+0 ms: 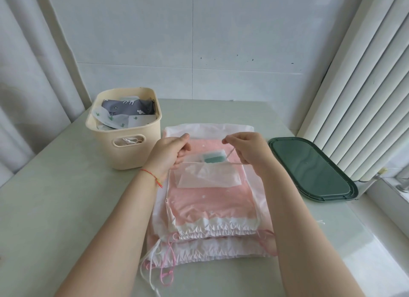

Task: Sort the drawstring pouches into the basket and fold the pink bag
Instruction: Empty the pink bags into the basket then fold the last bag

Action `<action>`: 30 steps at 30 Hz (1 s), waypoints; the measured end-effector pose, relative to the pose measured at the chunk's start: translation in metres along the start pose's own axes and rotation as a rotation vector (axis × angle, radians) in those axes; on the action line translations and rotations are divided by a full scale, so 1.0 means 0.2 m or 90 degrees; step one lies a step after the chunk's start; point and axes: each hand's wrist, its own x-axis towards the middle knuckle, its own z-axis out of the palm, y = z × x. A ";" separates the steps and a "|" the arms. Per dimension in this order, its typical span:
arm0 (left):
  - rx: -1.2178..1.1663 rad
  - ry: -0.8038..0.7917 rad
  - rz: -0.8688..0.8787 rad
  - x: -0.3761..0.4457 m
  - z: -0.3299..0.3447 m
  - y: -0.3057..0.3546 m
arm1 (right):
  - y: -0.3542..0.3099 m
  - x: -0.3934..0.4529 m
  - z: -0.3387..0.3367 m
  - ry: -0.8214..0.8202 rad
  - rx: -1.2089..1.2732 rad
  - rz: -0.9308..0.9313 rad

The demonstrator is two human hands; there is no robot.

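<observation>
A small translucent white drawstring pouch [208, 176] lies on top of a pink bag [210, 203], which rests on a larger white drawstring bag [221, 128]. My left hand [170, 151] grips the pouch's top left corner. The fingers of my right hand [245, 149] pinch its thin drawstring, pulled taut to the right. Just behind the pouch sits a small teal item in clear wrap [213, 158]. A cream plastic basket [137, 146] stands at the left, holding a grey printed pouch [128, 106] and white cactus-print pouches [119, 119].
A dark green oval tray [314, 170] lies at the right, close to the vertical blinds [365, 86] and the window sill. Pink and white cords [163, 265] trail from the bags toward the table's near edge. The pale table [66, 208] meets a white wall behind.
</observation>
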 end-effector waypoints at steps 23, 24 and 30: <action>0.039 -0.060 0.068 -0.12 0.14 0.17 | -0.22 -0.12 0.12 -0.226 -0.301 -0.144; 0.027 -0.057 0.070 -0.12 0.14 0.17 | -0.22 -0.12 0.13 -0.231 -0.314 -0.141; -0.009 -0.065 0.104 -0.10 0.13 0.17 | -0.23 -0.14 0.10 -0.259 -0.290 -0.110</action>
